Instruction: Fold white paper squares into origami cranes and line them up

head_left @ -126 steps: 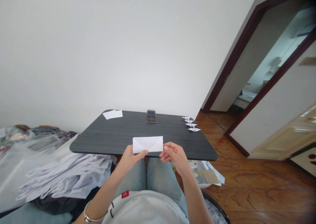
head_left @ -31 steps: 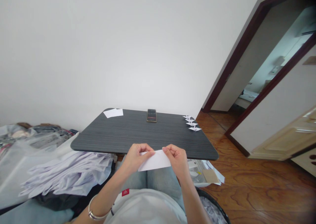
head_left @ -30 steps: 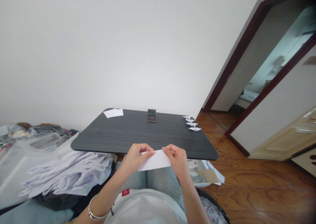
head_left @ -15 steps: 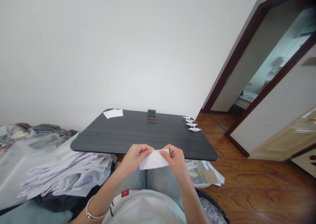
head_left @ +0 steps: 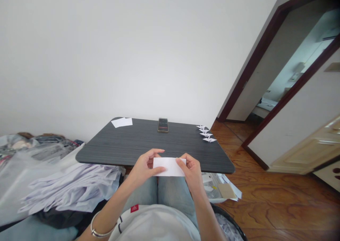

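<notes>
A small white rectangular piece of paper (head_left: 170, 166) is held level above my lap, just at the near edge of the table. My right hand (head_left: 191, 170) pinches its right end, with the thumb on the front face. At the left end, my left hand (head_left: 145, 168) has its thumb across the lower corner and its index finger stretched out above the top edge. The other left fingers are partly hidden behind the paper. Several folded white paper cranes (head_left: 206, 134) stand in a row on the right side of the table.
The dark wood-grain table (head_left: 127, 142) stands against a white wall. White paper sheets (head_left: 122, 122) lie at its back left, and a phone (head_left: 163, 125) at the back middle. Crumpled white cloth (head_left: 71, 188) is piled at left. Below right are a plastic box (head_left: 209, 184) and a bin (head_left: 230, 227).
The paper has turned more level, shifted slightly right, and shows a narrower strip. My left index finger has lifted off its top edge, while the left thumb has moved lower onto its front.
</notes>
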Demonstrator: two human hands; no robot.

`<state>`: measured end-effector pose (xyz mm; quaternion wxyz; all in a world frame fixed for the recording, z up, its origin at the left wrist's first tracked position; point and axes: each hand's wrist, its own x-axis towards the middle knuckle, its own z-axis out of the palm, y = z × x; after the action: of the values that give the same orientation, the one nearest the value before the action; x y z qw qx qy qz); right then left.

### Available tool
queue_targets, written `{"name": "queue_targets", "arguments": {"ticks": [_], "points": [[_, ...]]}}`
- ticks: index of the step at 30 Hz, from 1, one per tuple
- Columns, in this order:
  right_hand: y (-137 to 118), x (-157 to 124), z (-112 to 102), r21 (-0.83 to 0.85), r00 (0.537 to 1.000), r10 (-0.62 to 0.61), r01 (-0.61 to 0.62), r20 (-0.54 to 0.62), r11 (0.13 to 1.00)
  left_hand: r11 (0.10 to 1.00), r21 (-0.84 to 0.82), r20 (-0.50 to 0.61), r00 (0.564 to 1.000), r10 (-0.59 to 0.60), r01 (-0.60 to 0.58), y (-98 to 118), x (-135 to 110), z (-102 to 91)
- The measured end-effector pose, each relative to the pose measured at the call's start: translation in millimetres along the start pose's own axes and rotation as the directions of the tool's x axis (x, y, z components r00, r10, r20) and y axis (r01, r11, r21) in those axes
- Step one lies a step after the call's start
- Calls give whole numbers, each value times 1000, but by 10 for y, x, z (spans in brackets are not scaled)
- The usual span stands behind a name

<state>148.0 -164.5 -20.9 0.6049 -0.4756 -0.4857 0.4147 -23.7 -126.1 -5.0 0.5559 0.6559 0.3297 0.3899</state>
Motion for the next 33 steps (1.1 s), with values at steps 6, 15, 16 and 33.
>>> {"name": "queue_targets", "arguments": {"ticks": [6, 15, 16, 33], "points": [[7, 4, -6, 22, 1000, 19, -19, -16, 1000, 997, -60, 61, 997, -41, 45, -4, -21, 14], [52, 31, -20, 14, 999, 54, -54, -3, 998, 995, 61, 47, 996, 82, -85, 16, -41, 27], [54, 32, -23, 20, 999, 51, -51, -8, 999, 991, 84, 51, 994, 100, -104, 18, -48, 27], [20, 17, 3, 113, 989, 143, -145, 29, 983, 973, -195, -24, 992, 123, -126, -123, 31, -50]]}}
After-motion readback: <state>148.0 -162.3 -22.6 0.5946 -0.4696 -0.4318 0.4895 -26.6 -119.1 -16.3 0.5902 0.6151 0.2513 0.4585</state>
